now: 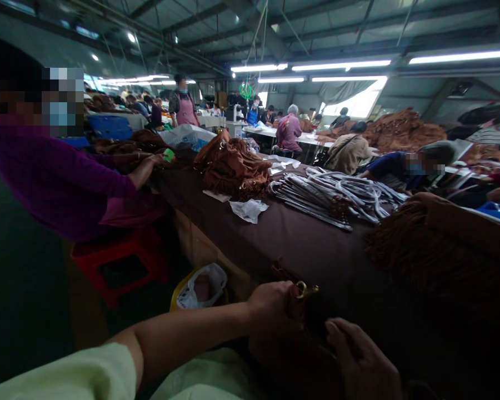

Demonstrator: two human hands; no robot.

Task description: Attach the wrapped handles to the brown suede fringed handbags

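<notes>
My left hand [275,311] is closed around a brown strap that ends in a small gold clasp [305,289], at the near edge of a long table covered in dark brown cloth [300,233]. My right hand [360,361] lies just right of it at the bottom, its fingers curled on dark brown material whose shape is lost in shadow. Both hands are close together, nearly touching.
On the table lie a fringed brown piece [425,244], a bundle of wrapped white straps [337,194], a heap of brown bags [231,164] and crumpled white plastic [249,210]. A person in purple [54,178] sits at left on a red stool [120,261]. A yellow bin [198,289] stands below.
</notes>
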